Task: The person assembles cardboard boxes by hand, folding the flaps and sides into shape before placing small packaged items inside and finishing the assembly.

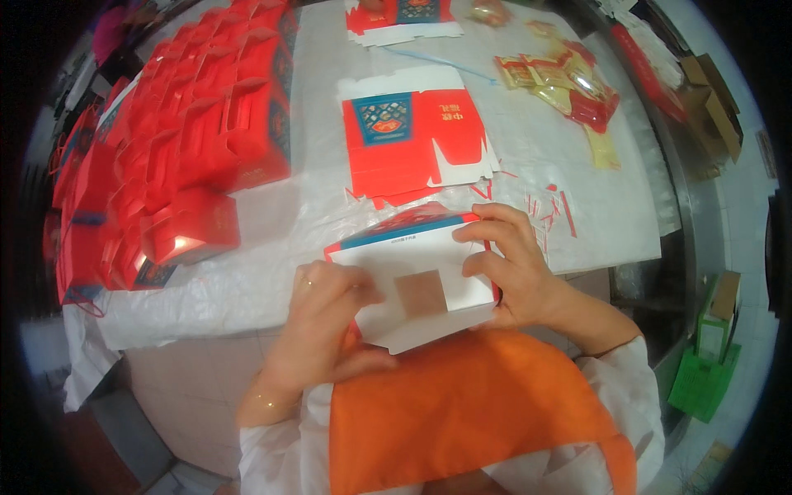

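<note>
A partly folded cardboard gift box [458, 261], red and blue outside with white inner flaps, is held up before my orange apron at the table's near edge. My right hand [516, 264] grips its right side, fingers bent over the top edge and the thumb low. At its left side, my left hand [326, 318] is closed with curled fingers on the white panel, slightly blurred. A square gap shows in the white panels between the hands. Just beyond lies a stack of flat red and blue carton blanks [396, 161] with white flaps.
Rows of assembled red gift boxes [198, 132] fill the table's left side. Golden wrapped packets [561, 78] lie at the far right, with thin red paper strips [549, 210] nearer. More blanks [404, 21] sit at the far edge. A green crate [701, 384] stands right of the table.
</note>
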`<state>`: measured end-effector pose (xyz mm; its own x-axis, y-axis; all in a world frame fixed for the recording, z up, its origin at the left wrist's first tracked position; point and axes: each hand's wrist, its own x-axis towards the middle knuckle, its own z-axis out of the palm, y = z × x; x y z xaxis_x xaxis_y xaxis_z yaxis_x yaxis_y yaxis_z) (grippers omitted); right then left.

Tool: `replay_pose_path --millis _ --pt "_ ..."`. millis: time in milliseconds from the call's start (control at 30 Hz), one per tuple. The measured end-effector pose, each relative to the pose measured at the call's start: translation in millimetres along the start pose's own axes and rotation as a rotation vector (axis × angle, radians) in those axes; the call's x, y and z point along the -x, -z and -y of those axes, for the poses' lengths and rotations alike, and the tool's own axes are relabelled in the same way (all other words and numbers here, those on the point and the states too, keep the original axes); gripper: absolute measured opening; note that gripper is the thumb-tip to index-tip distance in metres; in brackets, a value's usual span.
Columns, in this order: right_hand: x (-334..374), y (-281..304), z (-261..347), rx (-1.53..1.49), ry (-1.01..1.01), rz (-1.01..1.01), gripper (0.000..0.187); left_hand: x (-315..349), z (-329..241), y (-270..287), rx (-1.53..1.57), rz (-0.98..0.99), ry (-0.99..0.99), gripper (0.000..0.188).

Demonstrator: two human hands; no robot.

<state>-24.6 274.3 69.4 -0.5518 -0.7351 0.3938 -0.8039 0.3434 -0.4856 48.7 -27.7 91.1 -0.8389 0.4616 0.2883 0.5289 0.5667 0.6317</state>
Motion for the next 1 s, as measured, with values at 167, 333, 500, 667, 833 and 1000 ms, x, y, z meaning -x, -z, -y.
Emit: replay_pose_path --millis 167,333,500,667,833,1000 --pt "-10 -20 7 -0.011 -0.037 -0.163 0.033 3 -2 -17 -0.125 -0.131 0.114 0.053" --pt "-6 -28 7 -0.082 -0.114 -0.164 0.022 7 -1 -31 0.025 -0.153 0.239 0.056" --pt "-8 -17 11 -0.172 -0.093 -0.131 0.021 -2 -11 -22 -0.008 -0.118 0.125 0.024" --pt "4 -19 7 -0.197 -0.087 -0.096 0.027 -1 -9 -25 0.067 -0.184 0.117 0.009" --pt "8 -20 11 -0.201 -0.103 -0.139 0.02 8 -4 -37 0.059 -0.295 0.178 0.023" --pt "6 -34 18 -0.225 -0.204 -0.289 0.024 13 -8 -58 0.158 -0.457 0.346 0.032"
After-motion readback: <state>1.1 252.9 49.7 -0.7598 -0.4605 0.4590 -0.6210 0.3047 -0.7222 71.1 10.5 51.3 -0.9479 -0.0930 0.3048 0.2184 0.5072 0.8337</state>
